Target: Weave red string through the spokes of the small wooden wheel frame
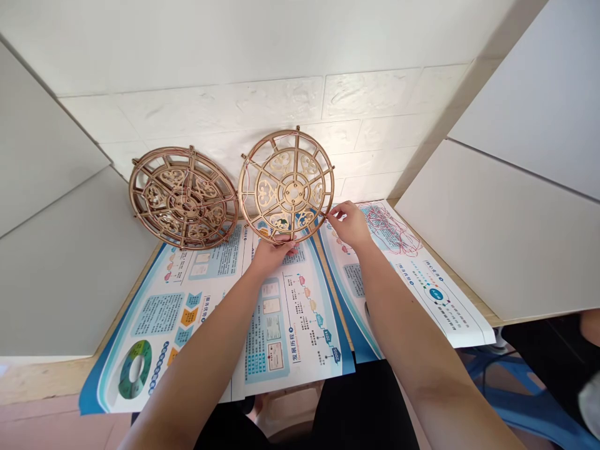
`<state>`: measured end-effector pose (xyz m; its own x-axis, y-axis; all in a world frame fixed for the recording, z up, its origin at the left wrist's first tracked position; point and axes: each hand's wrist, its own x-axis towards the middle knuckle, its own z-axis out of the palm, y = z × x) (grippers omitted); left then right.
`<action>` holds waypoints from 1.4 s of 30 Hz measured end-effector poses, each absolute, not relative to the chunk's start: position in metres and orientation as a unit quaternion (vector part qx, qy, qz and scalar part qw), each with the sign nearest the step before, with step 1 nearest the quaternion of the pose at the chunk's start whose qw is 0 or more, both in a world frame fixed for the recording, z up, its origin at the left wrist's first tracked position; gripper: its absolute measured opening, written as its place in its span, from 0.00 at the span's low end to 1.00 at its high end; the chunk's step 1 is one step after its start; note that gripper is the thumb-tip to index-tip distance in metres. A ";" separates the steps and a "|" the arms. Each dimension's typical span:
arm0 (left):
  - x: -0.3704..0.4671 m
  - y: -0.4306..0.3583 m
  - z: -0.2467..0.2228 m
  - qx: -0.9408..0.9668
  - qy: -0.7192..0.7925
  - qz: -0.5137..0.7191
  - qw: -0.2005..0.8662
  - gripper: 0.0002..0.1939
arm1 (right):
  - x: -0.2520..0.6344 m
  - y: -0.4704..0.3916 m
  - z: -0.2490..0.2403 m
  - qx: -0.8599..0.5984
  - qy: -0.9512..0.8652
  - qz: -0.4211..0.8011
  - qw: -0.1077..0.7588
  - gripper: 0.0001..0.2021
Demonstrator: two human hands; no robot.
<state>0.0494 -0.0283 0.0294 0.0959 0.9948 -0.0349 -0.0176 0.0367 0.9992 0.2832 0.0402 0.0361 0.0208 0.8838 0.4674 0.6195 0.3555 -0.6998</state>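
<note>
Near the table's (pixel 352 332) wall edge, the left hand (pixel 277 253) pinches the openwork wheel frame's (pixel 294 192) bottom rim — right hand's (pixel 347 223) fingers, nearly closed, meet its lower right, frame above and between.

Wooden tabletop (pixel 49 378), light-toned, set against a wall; bare strips show at its front left and between the coverings.

Printed posters (pixel 307 312), several, white and blue with Chinese text, colored arrows, a ring chart and small document pictures; laid flat, reaching past the front edge.

Tangle of thin red thread (pixel 398 234), loose, on the poster at the far right.

Openwork round frames (pixel 185 197), brown, with spokes and scroll panels, stacked together, tilted, lower rims on the posters at the far left.
</note>
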 end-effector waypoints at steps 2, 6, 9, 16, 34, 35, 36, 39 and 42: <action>0.049 -0.029 0.030 0.512 0.478 0.469 0.539 0.14 | 0.282 0.040 0.035 -0.546 -0.685 0.139 0.462 0.02; 0.048 -0.030 0.031 0.517 0.470 0.470 0.539 0.16 | 0.278 0.038 0.034 -0.539 -0.689 0.123 0.469 0.03; 0.047 -0.030 0.031 0.524 0.460 0.468 0.542 0.18 | 0.275 0.037 0.035 -0.537 -0.696 0.105 0.465 0.03; 0.045 -0.029 0.029 0.540 0.448 0.463 0.542 0.20 | 0.270 0.037 0.035 -0.544 -0.695 0.093 0.461 0.04; 0.047 -0.024 0.023 0.472 0.459 0.520 0.545 0.21 | 0.282 0.041 0.028 -0.600 -0.575 0.155 0.534 0.12; 0.047 -0.024 0.023 0.472 0.459 0.519 0.546 0.21 | 0.285 0.044 0.026 -0.602 -0.571 0.149 0.538 0.13; 0.047 -0.024 0.023 0.472 0.458 0.518 0.547 0.21 | 0.287 0.046 0.023 -0.603 -0.568 0.140 0.542 0.13; 0.047 -0.023 0.023 0.469 0.457 0.516 0.552 0.22 | 0.295 0.051 0.017 -0.601 -0.568 0.105 0.552 0.13; 0.046 -0.024 0.025 0.463 0.456 0.521 0.553 0.22 | 0.299 0.052 0.016 -0.601 -0.556 0.109 0.563 0.13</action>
<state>0.0462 -0.0240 0.0250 0.0403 0.9989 -0.0229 -0.1542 0.0288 0.9876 0.2988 0.0518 0.0160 0.3579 0.7912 0.4960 0.5466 0.2531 -0.7982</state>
